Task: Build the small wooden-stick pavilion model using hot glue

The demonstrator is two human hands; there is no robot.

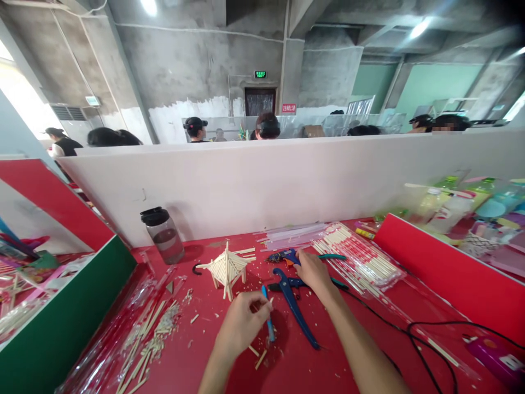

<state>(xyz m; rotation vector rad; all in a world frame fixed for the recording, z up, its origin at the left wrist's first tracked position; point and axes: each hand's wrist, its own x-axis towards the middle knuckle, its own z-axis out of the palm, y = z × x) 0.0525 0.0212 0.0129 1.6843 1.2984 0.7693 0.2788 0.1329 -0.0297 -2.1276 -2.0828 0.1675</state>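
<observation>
My left hand (248, 314) is over the table with thumb and forefinger pinched together; what lies between them is too small to make out. Just beside its fingertips lies a slim blue pen-like tool (269, 323). My right hand (312, 271) reaches farther out, its fingers closed around a blue glue gun (283, 255) whose nozzle points left. Nearer me rests a pair of blue-handled cutters (297, 314). A small pavilion-like model of wooden sticks (227, 266), with a peaked roof and legs, stands upright beyond my left hand.
Cut stick pieces (158, 334) and plastic wrapping (118, 323) cover the left side. Packs of sticks (356, 254) lie at the right. A dark-lidded bottle (164, 238) stands by the white partition (246, 186). A black cable (381, 312) crosses the right side. People sit beyond the partition.
</observation>
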